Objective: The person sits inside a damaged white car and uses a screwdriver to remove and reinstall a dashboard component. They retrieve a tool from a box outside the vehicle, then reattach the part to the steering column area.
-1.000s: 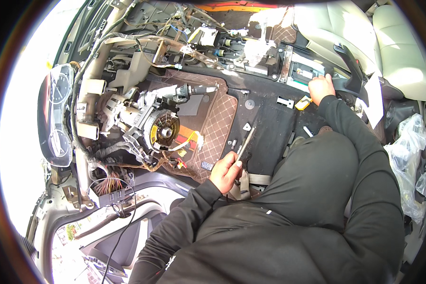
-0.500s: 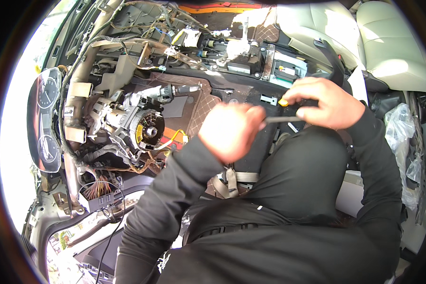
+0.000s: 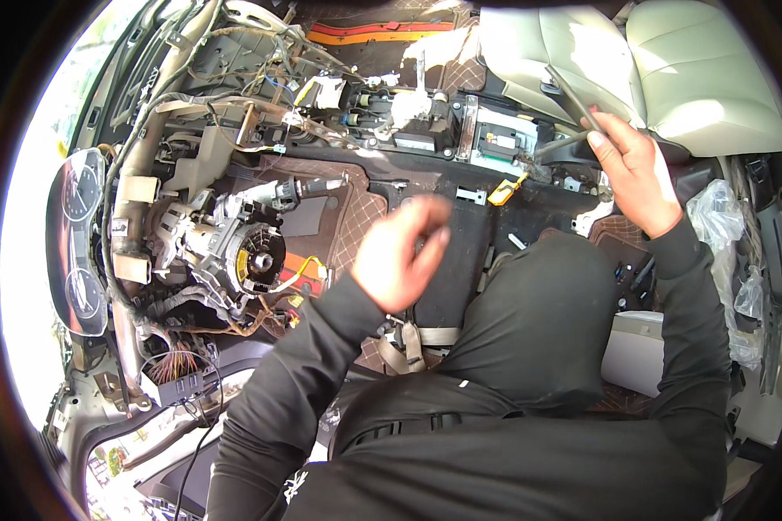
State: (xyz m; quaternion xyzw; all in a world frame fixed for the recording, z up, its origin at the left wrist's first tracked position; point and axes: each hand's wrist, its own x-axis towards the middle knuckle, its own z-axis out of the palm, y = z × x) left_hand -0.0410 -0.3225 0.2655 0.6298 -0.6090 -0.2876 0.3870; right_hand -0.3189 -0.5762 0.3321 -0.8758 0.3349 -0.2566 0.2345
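My right hand [image 3: 630, 165] is closed on a slim grey rod [image 3: 558, 146], which angles leftward toward a console module [image 3: 500, 135]. Its fingers also overlap the dark handbrake lever [image 3: 572, 95]; whether they touch it I cannot tell. My left hand [image 3: 400, 252] is blurred, fingers curled, above the dark floor panel [image 3: 452, 286], right of the exposed steering column [image 3: 252, 252] with its ring and yellow-sleeved wires. A yellow-and-black tool [image 3: 506, 190] lies below the module.
A loose instrument cluster [image 3: 80, 234] is at the far left beside bundled wiring [image 3: 178, 365]. Beige seats [image 3: 695, 78] fill the upper right. Clear plastic wrapping [image 3: 717, 226] lies at the right, and a seat belt [image 3: 400, 347] runs below the floor panel.
The rod has passed from my left hand to my right, which moved up and right. My left hand rose from its earlier position. The view shifted slightly.
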